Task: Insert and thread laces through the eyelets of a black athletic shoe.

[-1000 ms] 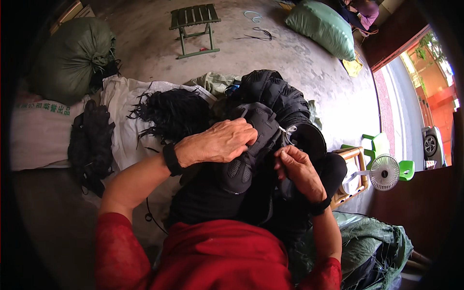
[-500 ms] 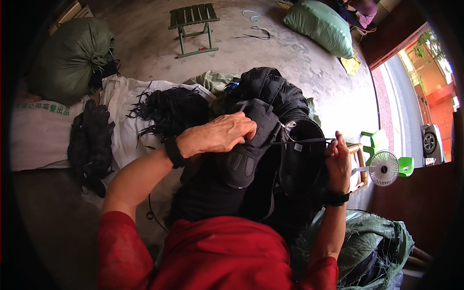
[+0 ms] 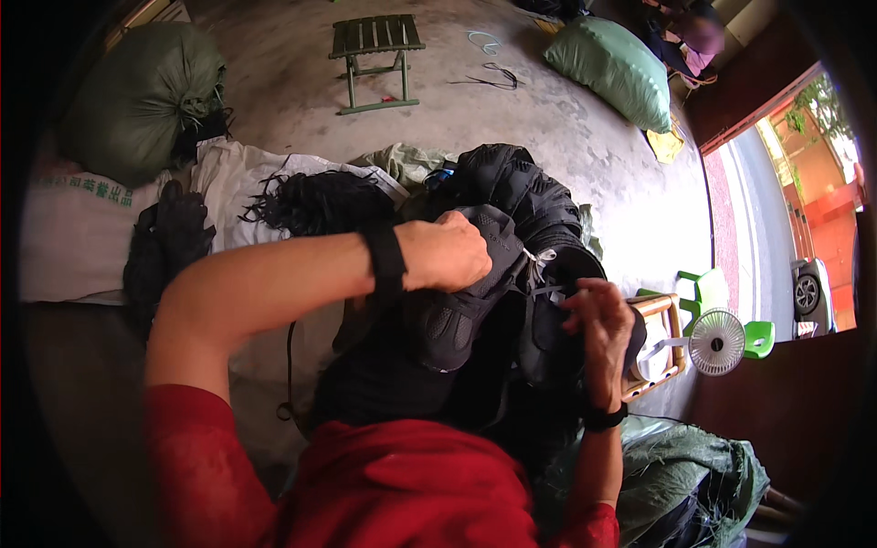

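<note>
A black shoe point(image 3: 448, 329) with mesh panels lies over my lap, its toe toward me. My left hand point(image 3: 449, 251) is closed against its upper part; the fingertips and whatever they grip are hidden. To the right, my right hand point(image 3: 601, 324) is raised with curled, slightly blurred fingers at the end of a short dark shoelace point(image 3: 548, 290). Beside the lace shows a pale tie point(image 3: 541, 258) on the neighbouring black shoe point(image 3: 548, 342). A stack of black shoes point(image 3: 516, 178) stands just beyond both hands.
Black laces point(image 3: 315, 201) are heaped on white sacking point(image 3: 228, 173) at left, near black gloves point(image 3: 174, 228). A green folding stool point(image 3: 376, 36) stands ahead. Stuffed sacks point(image 3: 137, 100) sit around. At right are a small fan point(image 3: 717, 342) and a bamboo-framed seat point(image 3: 671, 352).
My right hand has come in toward the shoe and lower; the lace, stretched taut before, now shows only a short length. My left forearm has swung up and the elbow out to the left.
</note>
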### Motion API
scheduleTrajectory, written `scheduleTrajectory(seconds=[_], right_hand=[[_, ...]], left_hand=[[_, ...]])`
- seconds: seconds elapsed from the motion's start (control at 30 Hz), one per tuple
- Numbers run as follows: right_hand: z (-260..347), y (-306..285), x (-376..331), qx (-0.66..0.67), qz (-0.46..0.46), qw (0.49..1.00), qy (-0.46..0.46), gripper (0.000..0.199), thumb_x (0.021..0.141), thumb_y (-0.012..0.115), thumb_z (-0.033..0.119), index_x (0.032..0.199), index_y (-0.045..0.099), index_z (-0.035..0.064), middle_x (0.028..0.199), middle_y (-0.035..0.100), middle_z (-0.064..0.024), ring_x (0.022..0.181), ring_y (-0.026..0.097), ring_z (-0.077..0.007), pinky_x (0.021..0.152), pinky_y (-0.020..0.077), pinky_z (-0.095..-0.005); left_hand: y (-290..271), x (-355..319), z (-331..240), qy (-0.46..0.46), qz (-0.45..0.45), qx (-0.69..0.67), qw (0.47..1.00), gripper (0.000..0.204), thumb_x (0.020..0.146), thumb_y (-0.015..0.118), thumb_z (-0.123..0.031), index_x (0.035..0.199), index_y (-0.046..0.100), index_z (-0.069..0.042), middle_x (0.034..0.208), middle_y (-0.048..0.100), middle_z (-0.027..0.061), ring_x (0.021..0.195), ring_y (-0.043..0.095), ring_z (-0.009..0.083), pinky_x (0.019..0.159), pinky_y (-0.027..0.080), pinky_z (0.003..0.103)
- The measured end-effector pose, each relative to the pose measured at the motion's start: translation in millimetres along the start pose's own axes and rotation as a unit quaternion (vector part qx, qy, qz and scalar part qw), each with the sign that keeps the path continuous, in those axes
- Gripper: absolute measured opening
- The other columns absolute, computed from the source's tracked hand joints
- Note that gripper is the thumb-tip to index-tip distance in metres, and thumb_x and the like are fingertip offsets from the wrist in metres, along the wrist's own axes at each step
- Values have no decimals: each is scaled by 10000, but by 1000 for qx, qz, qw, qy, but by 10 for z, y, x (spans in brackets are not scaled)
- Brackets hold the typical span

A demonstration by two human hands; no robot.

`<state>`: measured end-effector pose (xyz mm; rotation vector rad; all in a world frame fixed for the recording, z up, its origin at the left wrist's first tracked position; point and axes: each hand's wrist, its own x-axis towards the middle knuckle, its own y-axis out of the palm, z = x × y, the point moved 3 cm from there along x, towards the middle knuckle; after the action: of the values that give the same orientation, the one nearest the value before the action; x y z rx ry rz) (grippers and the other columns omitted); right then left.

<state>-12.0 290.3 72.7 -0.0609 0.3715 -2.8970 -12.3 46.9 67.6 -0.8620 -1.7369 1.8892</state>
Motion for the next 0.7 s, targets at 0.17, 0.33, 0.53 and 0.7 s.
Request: scheduleTrajectory(seconds=[0.17, 0.33, 0.53, 0.7], right_hand=[[-154, 375, -158, 76, 157, 982, 71, 126, 963, 590, 94, 1048, 626, 7, 803, 683, -74, 664, 634, -103, 612, 498, -226], [-45, 673, -182, 121, 199, 964, 126, 180, 992, 574, 155, 1087, 595, 4, 799, 674, -72, 655, 647, -122, 601, 514, -233], [-35, 1087, -8, 192, 190, 954, 131, 207, 1005, 551, 170, 1102, 597, -6, 796, 667, -66, 640, 637, -125, 596, 512, -240], [265, 481, 72, 152, 59, 976, 146, 229, 1001, 539, 186, 1099, 599, -12, 802, 662, -87, 633, 639, -158, 620, 530, -287]], left_hand=[[124, 19, 149, -23, 26, -173, 984, 150, 761, 651, -182, 720, 654, -38, 644, 620, 141, 619, 604, 317, 517, 448, 392], [192, 1, 293, -86, -65, -719, 686, 187, 925, 642, -200, 839, 673, -37, 896, 614, 4, 842, 566, 116, 842, 438, 269], [213, 33, 171, -37, -137, -684, 716, 172, 937, 636, -189, 910, 658, -20, 968, 614, 40, 864, 588, 130, 786, 478, 281], [468, -177, -136, -69, -430, -277, 857, 227, 856, 593, -28, 1082, 574, -24, 1108, 590, 127, 1008, 606, 281, 869, 491, 354]])
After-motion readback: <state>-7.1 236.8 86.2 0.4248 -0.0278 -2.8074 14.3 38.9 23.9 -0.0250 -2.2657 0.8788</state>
